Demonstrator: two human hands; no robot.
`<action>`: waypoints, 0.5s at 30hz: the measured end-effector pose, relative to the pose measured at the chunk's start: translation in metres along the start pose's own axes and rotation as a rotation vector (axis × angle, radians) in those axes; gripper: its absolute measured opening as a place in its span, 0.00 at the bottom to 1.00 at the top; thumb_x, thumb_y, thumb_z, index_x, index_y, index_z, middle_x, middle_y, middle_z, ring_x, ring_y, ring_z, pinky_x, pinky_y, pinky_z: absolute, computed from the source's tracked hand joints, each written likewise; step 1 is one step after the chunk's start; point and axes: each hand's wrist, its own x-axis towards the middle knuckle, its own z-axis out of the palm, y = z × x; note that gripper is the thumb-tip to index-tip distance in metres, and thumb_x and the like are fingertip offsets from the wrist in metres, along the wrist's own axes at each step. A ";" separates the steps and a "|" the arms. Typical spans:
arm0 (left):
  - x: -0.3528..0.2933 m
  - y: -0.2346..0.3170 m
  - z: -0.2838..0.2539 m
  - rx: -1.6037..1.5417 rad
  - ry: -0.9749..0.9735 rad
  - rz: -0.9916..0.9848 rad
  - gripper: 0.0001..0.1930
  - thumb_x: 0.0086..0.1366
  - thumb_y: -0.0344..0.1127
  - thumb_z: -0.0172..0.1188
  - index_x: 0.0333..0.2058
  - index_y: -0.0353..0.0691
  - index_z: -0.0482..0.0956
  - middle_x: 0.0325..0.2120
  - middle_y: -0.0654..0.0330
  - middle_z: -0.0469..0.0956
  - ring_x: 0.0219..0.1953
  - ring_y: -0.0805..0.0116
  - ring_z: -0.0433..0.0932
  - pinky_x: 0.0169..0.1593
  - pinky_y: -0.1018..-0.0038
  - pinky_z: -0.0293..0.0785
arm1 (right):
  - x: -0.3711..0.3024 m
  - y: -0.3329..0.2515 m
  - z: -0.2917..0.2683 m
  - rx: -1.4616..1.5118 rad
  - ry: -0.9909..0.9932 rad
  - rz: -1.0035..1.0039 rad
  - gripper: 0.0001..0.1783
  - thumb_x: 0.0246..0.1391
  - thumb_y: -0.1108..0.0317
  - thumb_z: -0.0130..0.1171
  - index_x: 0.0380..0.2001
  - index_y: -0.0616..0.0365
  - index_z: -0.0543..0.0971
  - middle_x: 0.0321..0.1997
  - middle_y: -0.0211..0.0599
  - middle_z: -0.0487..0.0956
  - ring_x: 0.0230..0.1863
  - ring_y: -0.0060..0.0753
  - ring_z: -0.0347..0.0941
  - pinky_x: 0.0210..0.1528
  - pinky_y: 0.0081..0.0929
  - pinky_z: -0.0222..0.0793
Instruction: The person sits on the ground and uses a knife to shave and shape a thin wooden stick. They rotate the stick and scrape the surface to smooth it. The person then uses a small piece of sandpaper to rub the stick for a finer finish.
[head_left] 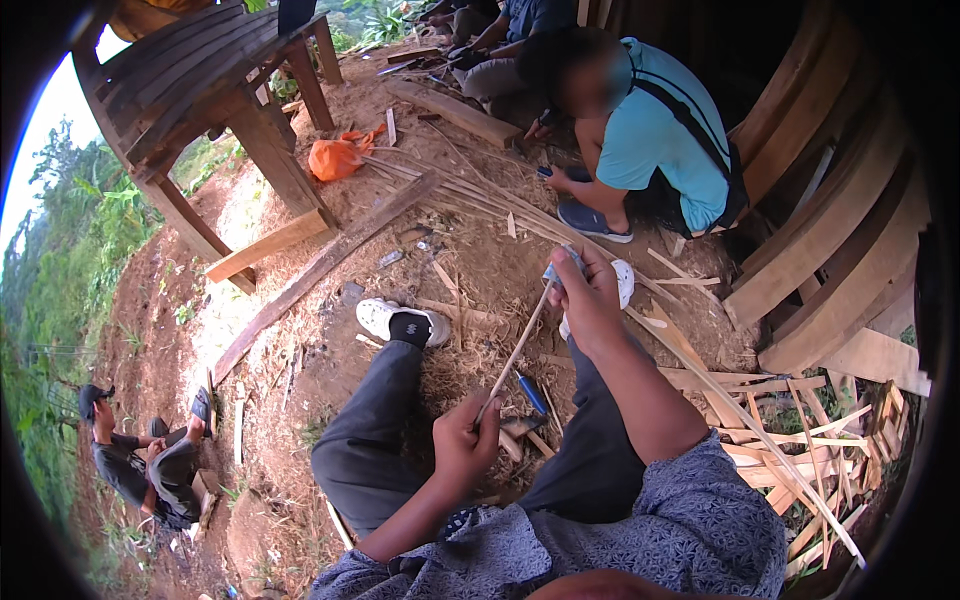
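My left hand [465, 440] is closed round the near end of a thin wooden stick [520, 345], held slantwise above my knees. At the stick's far end, my right hand [590, 295] pinches a small blue-grey piece [552, 272] against the wood. Whether that piece is a folded sheet or a cloth, I cannot tell. On the ground between my legs lies a tool with a blue handle [532, 394], its other end partly hidden. A long pale strip of wood [740, 415] passes beyond my right forearm.
A person in a turquoise shirt [665, 120] crouches ahead at right; another person [150, 460] sits far left. An orange bag [340, 157] lies near a wooden bench [200, 90]. A long plank [320, 270] crosses the ground. Split wood strips [810, 450] pile up at right.
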 end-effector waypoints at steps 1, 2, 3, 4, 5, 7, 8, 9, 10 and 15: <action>-0.002 -0.001 0.001 -0.006 0.015 0.024 0.07 0.67 0.28 0.55 0.40 0.35 0.81 0.17 0.55 0.73 0.19 0.73 0.73 0.26 0.74 0.68 | 0.000 0.001 -0.001 -0.033 0.030 -0.016 0.13 0.64 0.60 0.58 0.33 0.59 0.73 0.22 0.24 0.70 0.21 0.14 0.65 0.23 0.18 0.61; 0.006 0.010 -0.001 -0.021 -0.037 -0.090 0.08 0.67 0.28 0.55 0.41 0.35 0.81 0.19 0.53 0.74 0.20 0.70 0.75 0.27 0.74 0.69 | -0.016 0.006 0.008 -0.052 -0.076 0.034 0.14 0.64 0.60 0.58 0.32 0.59 0.73 0.22 0.24 0.70 0.21 0.14 0.65 0.23 0.17 0.62; 0.013 0.010 -0.003 -0.023 -0.017 -0.068 0.08 0.67 0.28 0.55 0.41 0.35 0.81 0.20 0.53 0.74 0.20 0.70 0.75 0.27 0.74 0.69 | -0.021 0.009 0.010 -0.110 -0.138 0.026 0.14 0.64 0.60 0.58 0.32 0.58 0.73 0.21 0.24 0.70 0.21 0.14 0.66 0.23 0.17 0.62; 0.019 0.009 -0.004 -0.025 0.002 -0.045 0.08 0.67 0.27 0.56 0.41 0.35 0.81 0.20 0.53 0.75 0.20 0.69 0.75 0.27 0.74 0.70 | -0.025 0.012 0.011 -0.168 -0.199 0.018 0.14 0.64 0.59 0.58 0.31 0.58 0.72 0.21 0.24 0.70 0.21 0.13 0.66 0.23 0.17 0.62; 0.021 0.009 -0.007 -0.019 0.026 -0.025 0.08 0.66 0.27 0.56 0.41 0.35 0.81 0.21 0.52 0.75 0.20 0.69 0.75 0.28 0.74 0.70 | -0.026 0.015 0.014 -0.218 -0.266 0.011 0.14 0.64 0.59 0.58 0.31 0.58 0.72 0.21 0.24 0.70 0.21 0.13 0.66 0.23 0.16 0.62; 0.009 0.007 -0.006 0.073 -0.016 0.040 0.08 0.66 0.27 0.56 0.42 0.35 0.80 0.22 0.50 0.77 0.21 0.61 0.78 0.28 0.70 0.72 | -0.005 -0.005 0.001 -0.091 -0.074 0.028 0.13 0.63 0.60 0.59 0.30 0.58 0.73 0.21 0.24 0.71 0.20 0.13 0.67 0.23 0.16 0.62; 0.004 0.003 -0.001 0.064 -0.003 0.104 0.08 0.66 0.27 0.56 0.42 0.34 0.80 0.23 0.49 0.77 0.22 0.59 0.79 0.29 0.69 0.73 | 0.002 -0.012 -0.009 -0.035 0.010 0.031 0.13 0.63 0.61 0.59 0.30 0.58 0.73 0.21 0.24 0.71 0.20 0.13 0.67 0.23 0.16 0.62; 0.000 0.000 0.002 0.056 0.009 0.168 0.08 0.66 0.27 0.56 0.41 0.34 0.80 0.23 0.48 0.78 0.23 0.57 0.79 0.29 0.68 0.73 | 0.004 -0.015 -0.013 0.021 0.093 0.035 0.13 0.63 0.61 0.59 0.30 0.58 0.73 0.21 0.24 0.72 0.20 0.13 0.67 0.23 0.16 0.62; 0.000 -0.004 0.001 0.089 -0.020 0.138 0.08 0.66 0.27 0.56 0.42 0.33 0.80 0.25 0.48 0.79 0.25 0.52 0.81 0.30 0.67 0.75 | 0.000 -0.004 -0.002 0.043 0.119 -0.002 0.13 0.63 0.61 0.59 0.29 0.57 0.73 0.20 0.24 0.71 0.20 0.13 0.66 0.23 0.15 0.62; 0.019 0.008 -0.005 0.142 0.002 0.104 0.08 0.65 0.25 0.56 0.42 0.32 0.80 0.25 0.49 0.80 0.24 0.53 0.81 0.29 0.67 0.75 | -0.023 0.024 0.006 -0.164 -0.150 0.005 0.14 0.63 0.59 0.59 0.29 0.56 0.73 0.20 0.23 0.71 0.20 0.11 0.65 0.23 0.15 0.60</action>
